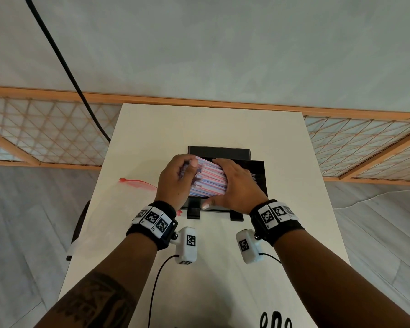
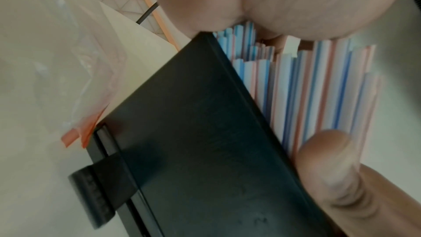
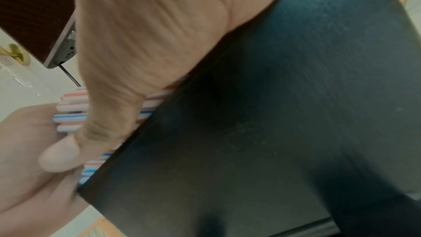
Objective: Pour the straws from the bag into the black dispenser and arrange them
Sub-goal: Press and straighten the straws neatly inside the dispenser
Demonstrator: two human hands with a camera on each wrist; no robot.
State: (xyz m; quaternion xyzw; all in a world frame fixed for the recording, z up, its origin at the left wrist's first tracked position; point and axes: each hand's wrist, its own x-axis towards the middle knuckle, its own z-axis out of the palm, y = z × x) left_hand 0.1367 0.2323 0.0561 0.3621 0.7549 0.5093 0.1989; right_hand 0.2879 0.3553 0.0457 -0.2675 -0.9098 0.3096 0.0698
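Note:
A thick bundle of red, white and blue striped straws (image 1: pixel 208 179) lies across the open black dispenser (image 1: pixel 258 169) in the middle of the cream table. My left hand (image 1: pixel 179 179) grips the bundle's left end, thumb on top. My right hand (image 1: pixel 232 185) wraps the bundle's right part, thumb at the near edge. The left wrist view shows the straws (image 2: pixel 307 86) running behind the dispenser's black front wall (image 2: pixel 205 132), with a thumb (image 2: pixel 328 168) on them. In the right wrist view the straw ends (image 3: pixel 73 113) poke out past my right palm above the black wall (image 3: pixel 273 114).
The empty clear zip bag (image 1: pixel 137 184) with a red seal lies flat on the table left of the dispenser. The dispenser's raised lid (image 1: pixel 219 152) stands behind the straws. A black cable (image 1: pixel 64 65) hangs at the far left. A wooden lattice rail (image 1: pixel 45 136) runs behind the table.

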